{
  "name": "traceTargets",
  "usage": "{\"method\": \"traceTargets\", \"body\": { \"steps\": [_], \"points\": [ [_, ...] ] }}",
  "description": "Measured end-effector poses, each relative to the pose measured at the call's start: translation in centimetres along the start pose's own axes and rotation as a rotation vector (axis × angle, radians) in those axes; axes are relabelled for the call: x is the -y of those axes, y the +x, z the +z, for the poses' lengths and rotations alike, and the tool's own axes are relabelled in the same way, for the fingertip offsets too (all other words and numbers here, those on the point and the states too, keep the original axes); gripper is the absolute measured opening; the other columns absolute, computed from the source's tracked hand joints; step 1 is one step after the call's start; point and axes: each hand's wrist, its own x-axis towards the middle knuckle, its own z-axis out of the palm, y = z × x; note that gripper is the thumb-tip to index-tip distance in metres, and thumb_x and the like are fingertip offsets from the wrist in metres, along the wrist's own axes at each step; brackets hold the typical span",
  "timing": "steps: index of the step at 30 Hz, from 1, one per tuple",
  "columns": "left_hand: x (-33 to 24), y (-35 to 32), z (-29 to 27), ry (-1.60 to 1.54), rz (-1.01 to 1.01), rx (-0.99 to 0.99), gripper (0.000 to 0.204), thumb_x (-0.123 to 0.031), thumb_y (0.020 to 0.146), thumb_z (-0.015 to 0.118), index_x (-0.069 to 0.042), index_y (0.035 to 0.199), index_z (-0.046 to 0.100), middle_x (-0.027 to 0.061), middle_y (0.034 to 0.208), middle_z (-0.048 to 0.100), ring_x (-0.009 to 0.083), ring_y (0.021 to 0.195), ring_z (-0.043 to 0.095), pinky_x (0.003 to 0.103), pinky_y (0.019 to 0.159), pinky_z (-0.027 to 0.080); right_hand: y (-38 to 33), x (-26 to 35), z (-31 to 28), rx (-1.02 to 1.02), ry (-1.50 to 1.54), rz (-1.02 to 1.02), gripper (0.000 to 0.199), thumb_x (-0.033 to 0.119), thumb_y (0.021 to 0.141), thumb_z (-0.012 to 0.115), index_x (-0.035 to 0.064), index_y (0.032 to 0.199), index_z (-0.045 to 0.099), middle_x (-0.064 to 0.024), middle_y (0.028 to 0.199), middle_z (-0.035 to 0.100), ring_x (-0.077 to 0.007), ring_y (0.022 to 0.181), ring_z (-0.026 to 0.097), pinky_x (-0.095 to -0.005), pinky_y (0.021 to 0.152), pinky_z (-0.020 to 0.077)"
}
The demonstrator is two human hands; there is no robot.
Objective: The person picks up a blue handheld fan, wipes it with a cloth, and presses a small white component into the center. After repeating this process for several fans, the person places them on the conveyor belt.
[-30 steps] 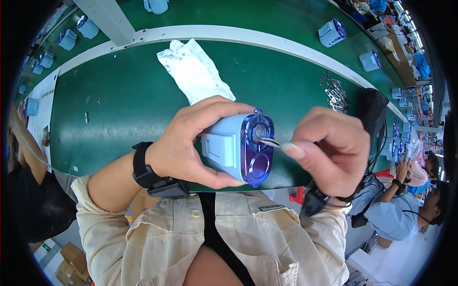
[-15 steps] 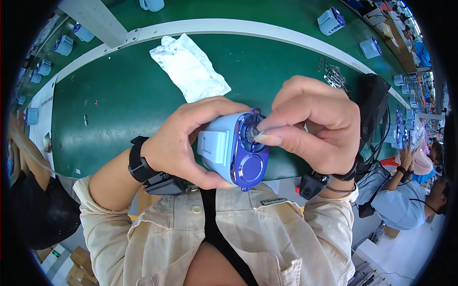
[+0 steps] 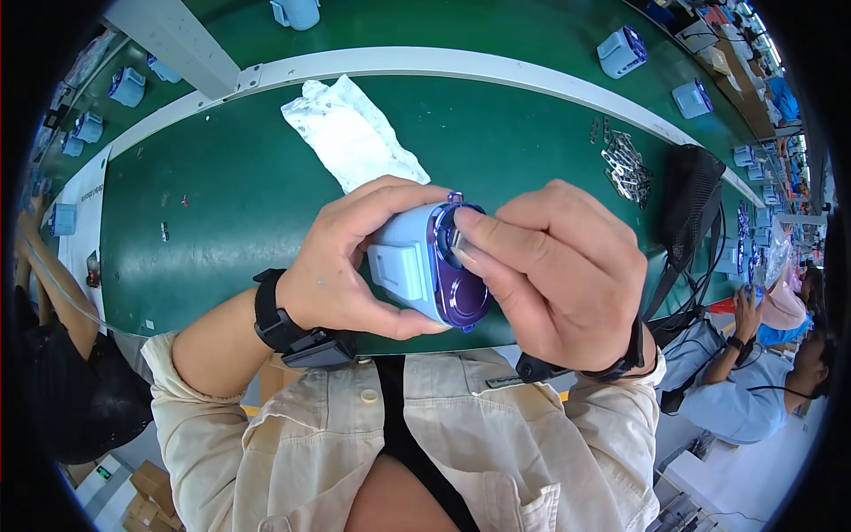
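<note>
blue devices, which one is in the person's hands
The central blue device, gripped by the left hand, with the right hand at its purple end; neither hand touches the other devices.

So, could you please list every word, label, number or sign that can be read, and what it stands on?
No text reads clearly enough to quote.
Beige shirt, chest label: too small.
White panel at left, line of print: too small.
Lit green sign, lower left: too small.
Light-blue device in the left hand: none visible.

Green tabletop (image 3: pixel 230 195), white rail (image 3: pixel 381 60) behind; white post (image 3: pixel 177 44) upper left; pale floor (image 3: pixel 784 457).
</note>
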Motion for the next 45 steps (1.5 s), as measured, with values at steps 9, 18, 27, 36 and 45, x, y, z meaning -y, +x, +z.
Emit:
{"method": "traceTargets", "body": {
  "steps": [9, 18, 27, 36, 45],
  "points": [
    [0.0, -0.4, 0.1, 0.187, 0.036, -0.082, 0.08, -0.022, 0.054, 0.09, -0.003, 0.124, 0.058, 0.0135, 0.112, 0.063, 0.0257, 0.098, 0.064, 0.034, 0.086, 0.05, -0.4, -0.1, -0.2, 0.123, -0.24, -0.176, 0.037, 0.0, 0.06, 0.074, -0.0062, 0.096, 0.07, -0.0098, 0.078, 0.059, -0.02, 0.054, 0.051, -0.0324, 0.046, 0.0345],
    [0.0, 0.1, -0.1, 0.188, 0.081, -0.039, 0.08, -0.021, 0.054, 0.089, -0.003, 0.125, 0.058, 0.0129, 0.111, 0.064, 0.0275, 0.097, 0.065, 0.034, 0.086, 0.051, -0.3, -1.1, -0.2, 0.123, -0.269, -0.257, 0.037, 0.003, 0.06, 0.074, -0.0068, 0.095, 0.069, -0.0096, 0.076, 0.058, -0.0192, 0.053, 0.052, -0.0312, 0.046, 0.0369],
    [0.0, 0.2, -0.3, 0.217, 0.052, -0.012, 0.08, -0.022, 0.055, 0.089, -0.003, 0.126, 0.058, 0.0128, 0.112, 0.065, 0.0268, 0.098, 0.065, 0.033, 0.086, 0.051, -0.1, -1.9, -0.3, 0.124, -0.285, -0.366, 0.037, 0.004, 0.061, 0.074, -0.0078, 0.096, 0.068, -0.0094, 0.075, 0.057, -0.0181, 0.053, 0.051, -0.0301, 0.043, 0.0366],
    [0.0, 0.2, -0.2, 0.272, 0.053, -0.028, 0.078, -0.022, 0.055, 0.088, -0.004, 0.125, 0.058, 0.0127, 0.111, 0.065, 0.0272, 0.096, 0.065, 0.034, 0.085, 0.051, -0.3, -1.9, -0.1, 0.139, -0.27, -0.338, 0.038, 0.005, 0.06, 0.074, -0.0081, 0.096, 0.068, -0.0098, 0.075, 0.056, -0.0186, 0.053, 0.05, -0.03, 0.043, 0.0362],
    [-0.3, 0.3, -0.6, 0.415, 0.074, -0.033, 0.077, -0.021, 0.056, 0.088, -0.004, 0.124, 0.059, 0.0121, 0.11, 0.065, 0.0268, 0.095, 0.065, 0.034, 0.084, 0.052, -0.6, -2.8, 0.4, 0.085, -0.28, -0.445, 0.04, 0.003, 0.062, 0.071, -0.0103, 0.1, 0.066, -0.0104, 0.076, 0.056, -0.0199, 0.055, 0.051, -0.0312, 0.044, 0.0382]
  ]
}}
